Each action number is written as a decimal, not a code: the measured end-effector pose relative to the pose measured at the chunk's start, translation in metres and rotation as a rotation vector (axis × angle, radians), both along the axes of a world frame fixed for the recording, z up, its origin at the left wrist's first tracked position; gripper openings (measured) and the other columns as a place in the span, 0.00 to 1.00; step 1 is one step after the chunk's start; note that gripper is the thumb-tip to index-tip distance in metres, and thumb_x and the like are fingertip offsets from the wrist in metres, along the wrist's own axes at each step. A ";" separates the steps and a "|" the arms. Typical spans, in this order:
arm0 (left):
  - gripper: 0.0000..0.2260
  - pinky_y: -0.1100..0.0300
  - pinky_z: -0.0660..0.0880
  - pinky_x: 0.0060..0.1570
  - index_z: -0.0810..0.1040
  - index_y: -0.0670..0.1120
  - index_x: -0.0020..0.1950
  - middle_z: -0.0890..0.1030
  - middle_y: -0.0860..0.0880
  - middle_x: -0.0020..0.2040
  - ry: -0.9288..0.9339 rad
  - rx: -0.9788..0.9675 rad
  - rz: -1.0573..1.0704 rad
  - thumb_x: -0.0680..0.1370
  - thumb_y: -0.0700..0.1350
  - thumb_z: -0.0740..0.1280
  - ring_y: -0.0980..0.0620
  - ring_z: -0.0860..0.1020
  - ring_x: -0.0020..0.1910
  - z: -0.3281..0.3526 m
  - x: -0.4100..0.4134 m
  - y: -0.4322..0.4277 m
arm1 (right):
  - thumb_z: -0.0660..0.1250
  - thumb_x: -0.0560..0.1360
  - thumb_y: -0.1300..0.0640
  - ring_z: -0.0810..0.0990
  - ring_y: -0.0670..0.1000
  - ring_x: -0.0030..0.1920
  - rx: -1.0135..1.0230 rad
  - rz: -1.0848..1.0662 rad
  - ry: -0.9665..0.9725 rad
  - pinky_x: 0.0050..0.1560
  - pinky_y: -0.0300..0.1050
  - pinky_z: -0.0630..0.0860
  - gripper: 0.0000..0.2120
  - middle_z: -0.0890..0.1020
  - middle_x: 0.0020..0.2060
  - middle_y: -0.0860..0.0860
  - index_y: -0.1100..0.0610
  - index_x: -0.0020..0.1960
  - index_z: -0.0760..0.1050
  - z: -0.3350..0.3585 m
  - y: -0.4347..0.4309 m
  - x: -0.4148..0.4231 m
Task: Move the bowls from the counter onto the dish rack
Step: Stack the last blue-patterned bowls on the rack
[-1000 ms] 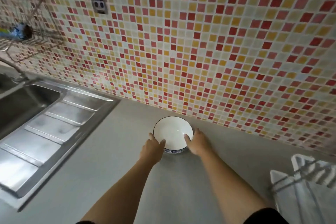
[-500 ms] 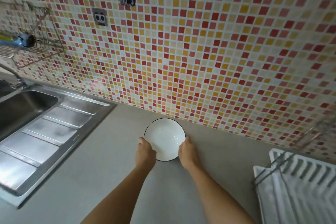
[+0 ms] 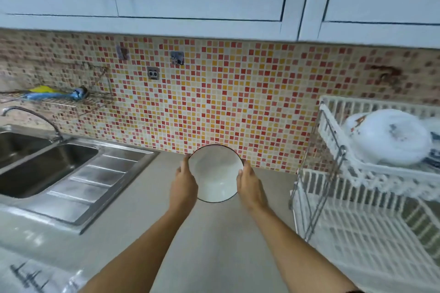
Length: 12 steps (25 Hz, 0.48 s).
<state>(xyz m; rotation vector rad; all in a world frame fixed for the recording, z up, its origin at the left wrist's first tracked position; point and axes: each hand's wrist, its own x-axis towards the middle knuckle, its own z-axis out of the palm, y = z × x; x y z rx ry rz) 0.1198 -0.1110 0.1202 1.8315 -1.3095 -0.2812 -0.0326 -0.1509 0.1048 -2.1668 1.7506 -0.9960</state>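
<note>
Sink (image 3: 42, 169) basin at left: contents not visible. Wall wire shelf (image 3: 71, 100) holds a blue-and-yellow item (image 3: 51, 94). Centre: white bowl (image 3: 215, 173), dark rim, empty, tilted toward the camera, over the grey counter (image 3: 133, 209). Left hand (image 3: 183, 185) grasps its left rim, right hand (image 3: 251, 184) its right rim; fingers curl behind the bowl, thumbs on the near edge. Dish rack (image 3: 371, 209) at right: upper tier holds white dishes (image 3: 388, 138), lower tier looks bare.

Grey surface (image 3: 214, 245) w/ steel sink (image 3: 42, 164) set in at left, white two-tier dish rack (image 3: 371, 228) standing at right; upper tier holds white dishes (image 3: 388, 138).
</note>
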 end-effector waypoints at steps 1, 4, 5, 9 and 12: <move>0.25 0.47 0.75 0.49 0.57 0.49 0.75 0.74 0.38 0.64 0.035 -0.053 -0.019 0.79 0.33 0.53 0.39 0.77 0.50 0.008 -0.003 0.011 | 0.52 0.82 0.58 0.79 0.61 0.57 -0.040 0.018 -0.052 0.53 0.48 0.76 0.18 0.78 0.61 0.59 0.60 0.70 0.63 0.012 0.014 -0.005; 0.21 0.54 0.75 0.38 0.60 0.52 0.70 0.77 0.39 0.58 0.146 -0.238 -0.103 0.80 0.35 0.53 0.43 0.76 0.44 0.037 -0.013 0.033 | 0.53 0.81 0.54 0.78 0.58 0.59 -0.136 0.119 -0.216 0.56 0.47 0.74 0.19 0.77 0.62 0.56 0.58 0.70 0.61 0.056 0.045 -0.019; 0.19 0.54 0.75 0.38 0.60 0.52 0.68 0.77 0.40 0.58 0.163 -0.303 -0.134 0.80 0.36 0.53 0.43 0.76 0.45 0.048 -0.016 0.038 | 0.53 0.80 0.47 0.78 0.55 0.59 -0.139 0.169 -0.269 0.57 0.47 0.74 0.21 0.77 0.62 0.53 0.57 0.69 0.61 0.072 0.055 -0.024; 0.13 0.60 0.71 0.40 0.62 0.53 0.62 0.73 0.46 0.57 0.256 -0.529 -0.294 0.78 0.44 0.56 0.47 0.74 0.49 0.097 -0.034 0.058 | 0.40 0.62 0.19 0.76 0.46 0.39 -0.155 0.273 -0.385 0.44 0.49 0.76 0.40 0.76 0.43 0.46 0.48 0.57 0.59 0.133 0.084 -0.052; 0.14 0.54 0.74 0.45 0.58 0.55 0.58 0.68 0.48 0.56 0.395 -0.589 -0.487 0.73 0.48 0.54 0.53 0.72 0.51 0.124 -0.053 0.068 | 0.38 0.56 0.17 0.76 0.45 0.43 -0.172 0.274 -0.409 0.47 0.47 0.76 0.45 0.76 0.48 0.43 0.46 0.59 0.59 0.165 0.102 -0.070</move>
